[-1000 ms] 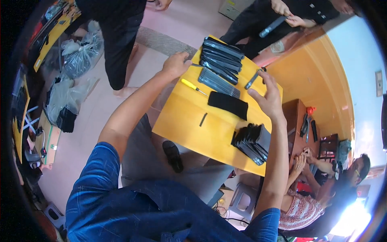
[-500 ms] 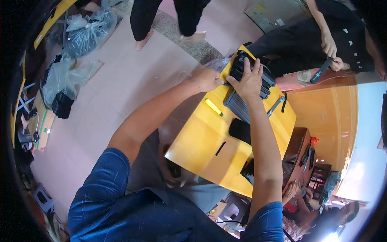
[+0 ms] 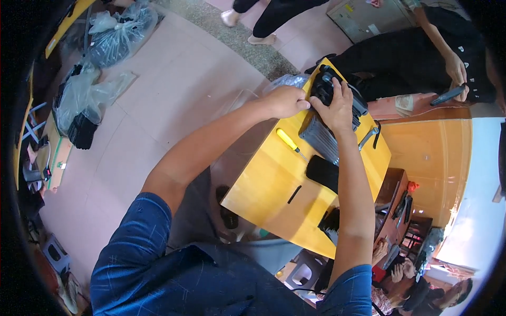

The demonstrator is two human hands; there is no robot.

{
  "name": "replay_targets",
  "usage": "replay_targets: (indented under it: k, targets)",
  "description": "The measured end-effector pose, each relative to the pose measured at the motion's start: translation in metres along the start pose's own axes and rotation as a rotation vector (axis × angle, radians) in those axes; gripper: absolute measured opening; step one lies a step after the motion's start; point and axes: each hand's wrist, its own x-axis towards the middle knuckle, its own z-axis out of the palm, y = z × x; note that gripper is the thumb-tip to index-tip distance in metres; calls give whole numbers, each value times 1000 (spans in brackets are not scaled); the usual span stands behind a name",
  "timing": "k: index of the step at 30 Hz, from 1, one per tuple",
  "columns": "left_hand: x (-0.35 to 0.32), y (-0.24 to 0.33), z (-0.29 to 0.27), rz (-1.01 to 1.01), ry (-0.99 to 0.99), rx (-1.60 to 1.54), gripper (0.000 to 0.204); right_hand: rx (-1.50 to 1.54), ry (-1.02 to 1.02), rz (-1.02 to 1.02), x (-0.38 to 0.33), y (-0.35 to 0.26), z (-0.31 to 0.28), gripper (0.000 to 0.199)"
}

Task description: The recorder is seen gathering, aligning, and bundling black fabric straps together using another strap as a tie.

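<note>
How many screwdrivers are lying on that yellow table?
1: a yellow-handled screwdriver lies on the yellow table, just below the left hand. Others may be hidden under the arms.

Smooth yellow table (image 3: 274,179), glossy black slab (image 3: 322,173), perhaps plastic, ribbed grey metal casings (image 3: 321,138)

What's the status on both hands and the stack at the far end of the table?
Left hand at the far table edge, beside the dark stack. Right hand gripping a dark slab atop it. Yellow screwdriver and flat black slab lie close by.
</note>
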Motion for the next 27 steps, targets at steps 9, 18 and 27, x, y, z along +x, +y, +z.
replay_targets:
  k: [9, 18, 27]
  targets:
    - [-10, 13, 9, 35, 54, 132, 37, -3, -151, -132, 9, 2, -18, 80]
    - [-3, 34, 5, -105, -191, -84, 37, -118, -239, -299, 3, 0, -18, 25]
    - [-18, 28, -5, -161, -109, -289, 34, 84, -214, -335, 9, 6, -37, 16]
